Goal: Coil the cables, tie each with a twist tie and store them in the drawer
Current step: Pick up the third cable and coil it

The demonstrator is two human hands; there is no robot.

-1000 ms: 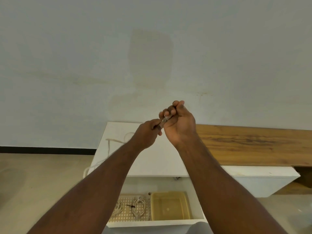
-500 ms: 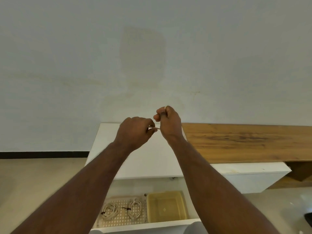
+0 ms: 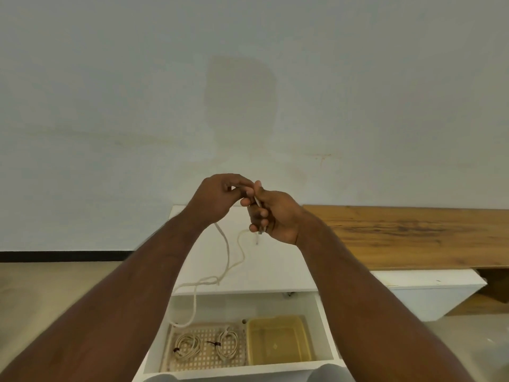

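Both hands are raised above the white cabinet top (image 3: 270, 274). My left hand (image 3: 217, 199) pinches a white cable (image 3: 227, 260) that hangs down, loops over the cabinet top and trails into the open drawer (image 3: 325, 323). My right hand (image 3: 272, 213) is closed around the cable's end, a grey plug tip showing between its fingers. Two coiled white cables (image 3: 188, 344) (image 3: 227, 344), each bound with a dark tie, lie in a perforated tray (image 3: 203, 362) in the drawer's left half.
A yellow plastic tub (image 3: 278, 341) stands in the drawer to the right of the tray. A wooden shelf top (image 3: 413, 232) runs to the right along the wall. Beige floor lies left of the cabinet.
The hands have shifted and turned, the right one now lower with the plug pointing down. The loose cable now hangs in plain view from the left hand down into the drawer.
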